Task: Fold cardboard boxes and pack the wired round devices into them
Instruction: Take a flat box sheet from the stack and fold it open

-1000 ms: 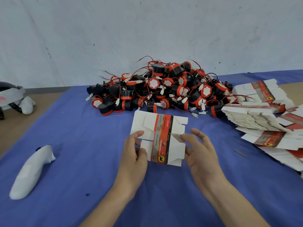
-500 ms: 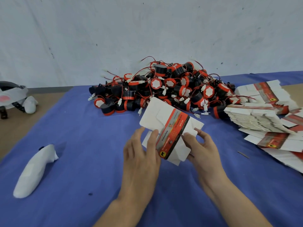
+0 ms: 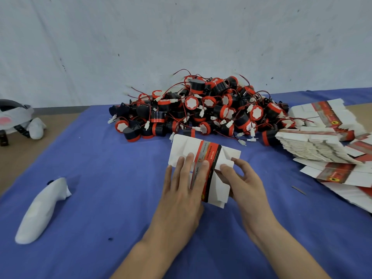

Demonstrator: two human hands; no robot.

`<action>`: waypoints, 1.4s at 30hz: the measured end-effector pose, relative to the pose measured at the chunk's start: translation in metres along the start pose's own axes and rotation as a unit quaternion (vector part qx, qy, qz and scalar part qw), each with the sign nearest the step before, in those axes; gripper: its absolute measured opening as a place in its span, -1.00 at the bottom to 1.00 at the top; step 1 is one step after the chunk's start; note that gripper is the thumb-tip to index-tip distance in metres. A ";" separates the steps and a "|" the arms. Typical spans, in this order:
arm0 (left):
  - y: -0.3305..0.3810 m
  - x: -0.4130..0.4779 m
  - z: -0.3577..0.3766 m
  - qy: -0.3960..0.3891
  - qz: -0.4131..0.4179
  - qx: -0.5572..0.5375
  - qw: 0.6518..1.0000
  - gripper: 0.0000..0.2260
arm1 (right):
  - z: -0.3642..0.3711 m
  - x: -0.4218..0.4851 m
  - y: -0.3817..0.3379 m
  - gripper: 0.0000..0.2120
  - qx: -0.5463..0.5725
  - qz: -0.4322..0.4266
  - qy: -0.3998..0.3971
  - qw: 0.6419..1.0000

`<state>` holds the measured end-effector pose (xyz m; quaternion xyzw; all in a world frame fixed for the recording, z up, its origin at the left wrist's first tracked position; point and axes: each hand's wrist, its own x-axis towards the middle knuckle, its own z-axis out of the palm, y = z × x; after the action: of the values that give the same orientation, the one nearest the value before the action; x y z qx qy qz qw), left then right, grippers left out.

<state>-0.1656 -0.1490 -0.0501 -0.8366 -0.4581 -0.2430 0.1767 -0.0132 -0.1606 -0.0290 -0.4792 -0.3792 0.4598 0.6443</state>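
Head camera: flat box (image 3: 209, 156) low over the counter (image 3: 100, 178), red band running away from the body. Left grip (image 3: 181, 190) spread flat, fingers straight, pressing its left panel; right grip (image 3: 243, 186) pinching the right flap, thumb on top. Straight beyond, well apart, pile of wired devices (image 3: 201, 109).

Scuffed grey-white wall (image 3: 181, 37) — blue-clothed table (image 3: 100, 178) below

Flattened white-and-red box (image 3: 182, 147) sits just before heaped black-and-red wired devices (image 3: 201, 109).
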 end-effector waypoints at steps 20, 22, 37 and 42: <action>0.006 -0.002 -0.006 0.023 -0.026 -0.046 0.998 -0.16 | 0.000 -0.002 -0.008 -0.80 0.010 0.019 -0.001 1.000; 0.006 -0.002 -0.008 0.020 -0.038 -0.050 0.998 -0.14 | 0.000 -0.002 -0.007 -0.81 0.008 0.023 -0.008 1.000; -0.002 -0.002 -0.008 0.073 -0.073 -0.055 0.993 -0.14 | -0.005 -0.009 -0.017 -0.72 -0.099 0.026 -0.129 0.986; -0.013 0.005 -0.015 0.099 -0.067 -0.093 0.988 -0.22 | -0.013 -0.013 -0.035 -0.73 -0.127 0.016 -0.183 0.975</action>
<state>-0.1784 -0.1468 -0.0344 -0.7887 -0.4685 -0.3776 0.1257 0.0035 -0.1806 0.0009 -0.4710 -0.5387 0.4975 0.4903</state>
